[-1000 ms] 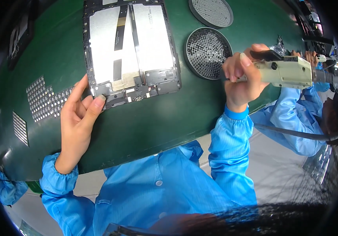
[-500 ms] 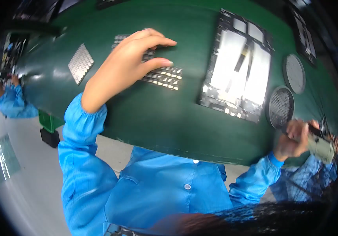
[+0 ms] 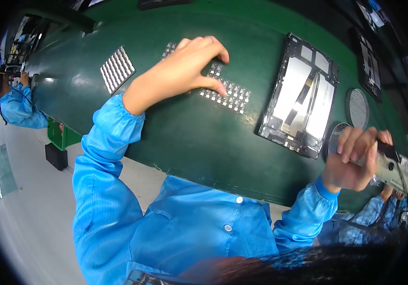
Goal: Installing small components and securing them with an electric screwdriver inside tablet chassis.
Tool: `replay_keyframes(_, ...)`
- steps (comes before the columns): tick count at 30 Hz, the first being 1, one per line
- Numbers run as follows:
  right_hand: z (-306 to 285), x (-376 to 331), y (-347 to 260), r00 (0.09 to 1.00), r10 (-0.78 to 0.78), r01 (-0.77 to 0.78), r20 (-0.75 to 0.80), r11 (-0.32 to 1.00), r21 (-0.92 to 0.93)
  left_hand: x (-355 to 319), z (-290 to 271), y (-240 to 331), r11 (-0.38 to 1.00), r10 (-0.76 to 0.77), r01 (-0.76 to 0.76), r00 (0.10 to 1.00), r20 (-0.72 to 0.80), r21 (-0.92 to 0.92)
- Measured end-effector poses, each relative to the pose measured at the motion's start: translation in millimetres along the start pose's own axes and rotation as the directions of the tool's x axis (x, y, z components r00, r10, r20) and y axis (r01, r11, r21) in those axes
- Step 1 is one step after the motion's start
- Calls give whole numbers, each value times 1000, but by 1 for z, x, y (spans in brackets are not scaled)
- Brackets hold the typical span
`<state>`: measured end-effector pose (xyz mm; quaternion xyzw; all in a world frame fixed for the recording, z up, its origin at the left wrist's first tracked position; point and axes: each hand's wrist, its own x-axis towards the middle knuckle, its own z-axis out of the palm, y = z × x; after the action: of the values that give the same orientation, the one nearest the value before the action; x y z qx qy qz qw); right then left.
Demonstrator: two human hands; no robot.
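Note:
My left hand [image 3: 187,66] reaches over a sheet of small dark parts with pale squares [image 3: 230,95], laid out in rows. Its thumb and forefinger are apart, with nothing visible between them, and the hand covers the middle of the sheet. To its right lies an opened tablet [image 3: 303,99], silvery panels and a dark ribbon cable showing inside its black frame. My right hand [image 3: 353,159] is raised at the table's right edge with its fingers curled closed. What they hold, if anything, is hidden. Just beside it is a beige box-like device [image 3: 394,171].
A slanted block of pale strips [image 3: 117,70] lies left of my left hand. Two round dishes, one farther off [image 3: 357,109] and one partly behind my right hand [image 3: 335,135], stand right of the tablet. Co-workers in blue sleeves sit at far left [image 3: 21,107] and lower right.
The view has shifted, so things on the table appear farther right. My left hand remains over the sheet, its forefinger now more bent. My right hand appears slightly higher, fingers still curled.

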<state>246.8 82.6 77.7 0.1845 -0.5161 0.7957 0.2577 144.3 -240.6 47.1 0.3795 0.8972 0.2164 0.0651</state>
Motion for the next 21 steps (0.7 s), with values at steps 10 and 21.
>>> replay_keyframes(10, 18, -4, 24, 992, 120, -116, -29, 988, 98, 10, -2, -4, 976, -63, 58, 998, -17, -211)
replay_keyframes(21, 24, -5, 32, 990, 142, -141, -10, 987, 75, 23, 15, -5, 979, -3, -11, 998, -70, -204)
